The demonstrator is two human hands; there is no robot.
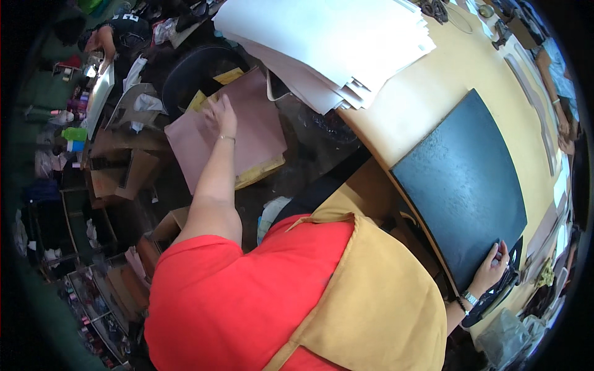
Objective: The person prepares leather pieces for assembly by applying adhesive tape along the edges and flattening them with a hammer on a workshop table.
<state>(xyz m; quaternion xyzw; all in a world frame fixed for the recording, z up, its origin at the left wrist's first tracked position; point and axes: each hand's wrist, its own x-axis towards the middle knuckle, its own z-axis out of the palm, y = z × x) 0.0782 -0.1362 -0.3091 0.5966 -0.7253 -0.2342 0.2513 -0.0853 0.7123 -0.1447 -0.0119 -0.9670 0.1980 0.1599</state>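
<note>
My left hand (223, 119) reaches out over a stack of mauve-brown sheets (263, 111), its fingers spread and slightly blurred. Whether the fingertips touch the top sheet, I cannot tell. Yellow sheet edges (260, 173) stick out under the stack. On the table's near side lies a black rectangular board (461, 185). My right hand (492, 269) rests at the board's lower right corner with fingers curled together. Something small and dark seems to sit between those fingers, too small to name.
A tall pile of white sheets (322, 49) covers the far left of the pale tabletop (408, 99). A black round tub (179, 80) and cardboard boxes (133, 173) stand on the left. Other people work at far left and far right. A clear plastic bag (504, 337) lies lower right.
</note>
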